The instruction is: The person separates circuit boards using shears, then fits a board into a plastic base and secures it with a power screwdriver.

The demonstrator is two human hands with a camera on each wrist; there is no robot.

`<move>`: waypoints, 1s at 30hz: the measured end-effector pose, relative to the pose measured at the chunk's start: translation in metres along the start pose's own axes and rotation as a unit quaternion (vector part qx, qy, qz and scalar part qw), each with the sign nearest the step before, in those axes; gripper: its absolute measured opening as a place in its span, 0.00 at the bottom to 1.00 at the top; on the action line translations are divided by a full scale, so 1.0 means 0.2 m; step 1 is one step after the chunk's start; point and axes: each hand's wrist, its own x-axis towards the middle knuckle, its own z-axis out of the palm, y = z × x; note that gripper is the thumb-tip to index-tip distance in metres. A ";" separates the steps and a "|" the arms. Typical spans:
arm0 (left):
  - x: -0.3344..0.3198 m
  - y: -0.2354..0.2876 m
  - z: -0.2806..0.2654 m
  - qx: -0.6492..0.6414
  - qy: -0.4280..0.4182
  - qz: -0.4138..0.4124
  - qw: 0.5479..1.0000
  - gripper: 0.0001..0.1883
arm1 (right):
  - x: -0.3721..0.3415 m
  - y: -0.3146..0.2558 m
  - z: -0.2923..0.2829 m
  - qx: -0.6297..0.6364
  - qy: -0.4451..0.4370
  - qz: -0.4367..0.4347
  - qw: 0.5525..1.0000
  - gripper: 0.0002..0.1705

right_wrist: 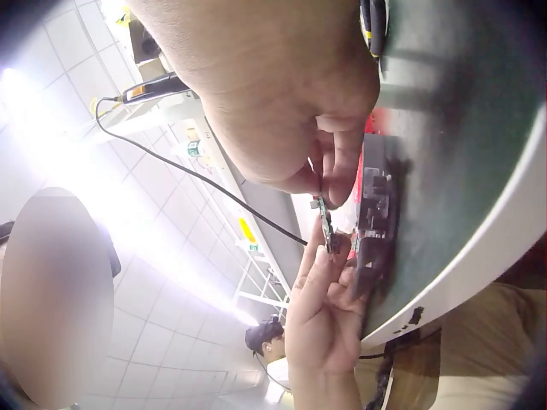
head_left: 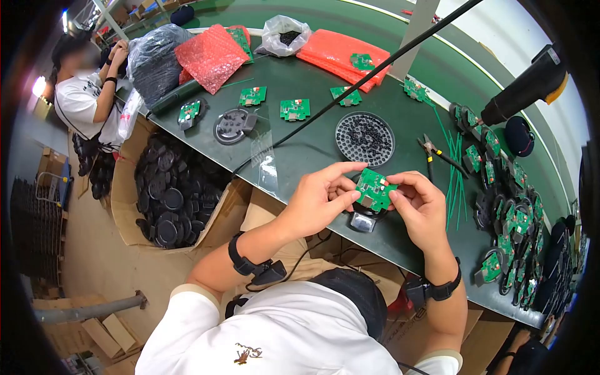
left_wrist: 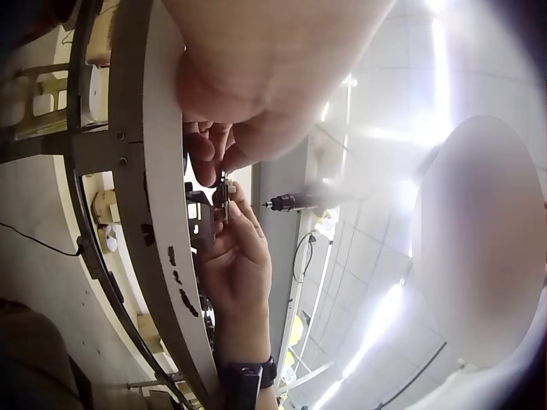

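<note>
Both hands pinch one green circuit board (head_left: 374, 190) near the table's front edge, the left hand (head_left: 322, 199) at its left side and the right hand (head_left: 420, 203) at its right. Beneath the board lies a round black housing (head_left: 364, 222) with a grey end, partly hidden by board and fingers. The left wrist view shows the board (left_wrist: 226, 198) edge-on between the fingertips, the left hand (left_wrist: 265, 77) above. In the right wrist view the board (right_wrist: 326, 224) is tilted above the housing (right_wrist: 373, 205), which rests on the table, with the right hand (right_wrist: 282, 94) close to the camera.
Behind the hands stands a round tray of small black parts (head_left: 365, 139). Pliers (head_left: 429, 157) and green sticks (head_left: 455, 181) lie right, beside many housings with boards (head_left: 514, 219). A box of black housings (head_left: 169, 206) is at left. Another person (head_left: 84, 94) is at far left.
</note>
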 end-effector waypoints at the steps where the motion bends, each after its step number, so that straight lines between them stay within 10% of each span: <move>1: 0.00 -0.01 0.00 -0.001 0.000 -0.001 1.000 0.28 | 0.00 0.00 0.00 -0.002 -0.001 0.004 1.000 0.14; 10: 0.01 -0.07 -0.03 0.034 -0.012 0.002 0.999 0.28 | 0.01 0.01 -0.01 -0.031 -0.007 0.012 0.999 0.14; 16: -0.07 0.03 -0.02 0.321 -0.002 0.196 0.927 0.46 | 0.00 0.01 -0.04 -0.059 -0.020 0.047 0.997 0.14; 30: -0.06 0.00 -0.02 0.383 -0.036 0.204 0.900 0.36 | 0.00 -0.04 0.00 -0.302 -0.041 -0.098 0.947 0.20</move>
